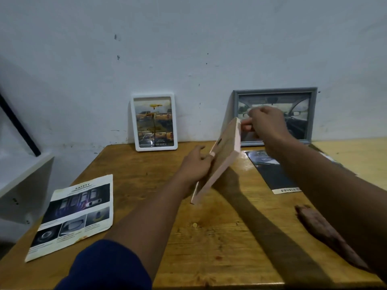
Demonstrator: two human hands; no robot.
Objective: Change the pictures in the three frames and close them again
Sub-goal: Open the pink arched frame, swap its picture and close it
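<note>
Indoors, a white frame (156, 147) on the wooden table (209, 243) leans against the wall (188, 49).

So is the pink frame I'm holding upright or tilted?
Tilted: the pink frame slants up to the right, gripped low by the left hand and at its top by the right hand, brown back showing.

A pale, scuffed wall (188, 38) is seen behind a glossy wooden surface (209, 237). A white cabinet (21, 185) is set at the left, with a slanted black bar (18, 126) above it.
</note>
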